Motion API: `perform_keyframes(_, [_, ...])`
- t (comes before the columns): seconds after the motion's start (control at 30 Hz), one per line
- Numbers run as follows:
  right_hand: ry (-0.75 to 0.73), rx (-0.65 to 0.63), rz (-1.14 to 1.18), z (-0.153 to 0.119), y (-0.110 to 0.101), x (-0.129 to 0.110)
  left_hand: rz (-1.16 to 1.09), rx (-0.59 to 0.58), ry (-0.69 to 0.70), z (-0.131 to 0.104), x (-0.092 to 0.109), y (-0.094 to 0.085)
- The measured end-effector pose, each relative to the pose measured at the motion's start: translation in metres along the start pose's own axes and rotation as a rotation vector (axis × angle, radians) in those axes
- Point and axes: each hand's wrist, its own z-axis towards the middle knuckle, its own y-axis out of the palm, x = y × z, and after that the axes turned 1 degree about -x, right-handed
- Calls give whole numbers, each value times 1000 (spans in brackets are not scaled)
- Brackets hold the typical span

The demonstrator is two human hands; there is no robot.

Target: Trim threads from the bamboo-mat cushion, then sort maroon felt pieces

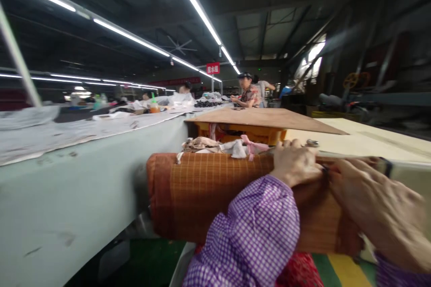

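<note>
A brown woven bamboo mat (202, 188) with a plain reddish-brown border hangs down in front of me, draped over a support I cannot make out. Over its upper edge, right of centre, my left hand (294, 161) is closed with bent fingers. Close beside it, my right hand (373, 202) is closed too and slightly blurred. Between the two hands, at the fingertips, shows a small dark bit (325, 169) too unclear to name. Behind the mat's edge lie crumpled cloth scraps (202, 144) and a pink strip (252, 145).
At left runs a long pale table (67, 157) with a white cover. Past the mat, a brown board (269, 118) lies above a yellow crate (235, 133). A cream surface (387, 139) extends right. Farther off, a person in a cap (249, 94) works beside the table.
</note>
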Motion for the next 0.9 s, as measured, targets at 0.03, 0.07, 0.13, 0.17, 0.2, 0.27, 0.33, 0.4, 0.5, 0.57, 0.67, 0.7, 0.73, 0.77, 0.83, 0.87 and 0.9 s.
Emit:
perform_keyframes(0.03, [44, -91, -194, 2, -4, -8, 1, 16, -14, -1, 1, 0])
perform_keyframes(0.07, [76, -176, -283, 6, -7, -12, 0, 20, -29, -1, 1, 0])
perform_keyframes(0.13, [154, -267, -229, 15, -9, -8, -17, 7, -46, -1, 1, 1])
perform_keyframes(0.17, [212, -309, -144, 20, -11, -2, -25, 9, -44, 0, 1, 2])
perform_keyframes(0.2, [271, -361, -36, 23, -12, 5, -28, 11, -38, 1, 0, 2])
perform_keyframes(0.27, [377, -465, 138, 27, -16, 14, -21, 31, -27, 1, 1, 3])
perform_keyframes(0.33, [382, -504, 114, 26, -20, 11, -7, 52, -19, 1, 1, 4])
perform_keyframes(0.4, [250, -454, -146, 21, -23, -5, -1, 62, -20, 0, 0, 4])
perform_keyframes(0.5, [-34, -397, -592, 9, -23, -36, 4, 55, -19, 1, -1, 5])
perform_keyframes(0.57, [-138, -408, -730, 2, -20, -51, 4, 55, -16, 1, -1, 5])
perform_keyframes(0.67, [-72, -387, -726, 3, -13, -52, -10, 68, -14, 1, -1, 5])
perform_keyframes(0.7, [4, -363, -680, 7, -12, -48, -16, 70, -13, 1, -1, 5])
perform_keyframes(0.73, [95, -345, -598, 11, -11, -42, -19, 69, -11, 1, -2, 4])
perform_keyframes(0.77, [199, -336, -471, 16, -11, -36, -20, 64, -10, 1, -2, 4])
perform_keyframes(0.83, [430, -399, -110, 26, -12, -22, -18, 53, -3, 0, -1, 2])
perform_keyframes(0.87, [520, -443, 69, 30, -14, -17, -17, 48, 3, 0, -1, 2])
perform_keyframes(0.9, [568, -472, 188, 32, -16, -14, -16, 45, 7, 0, -1, 1])
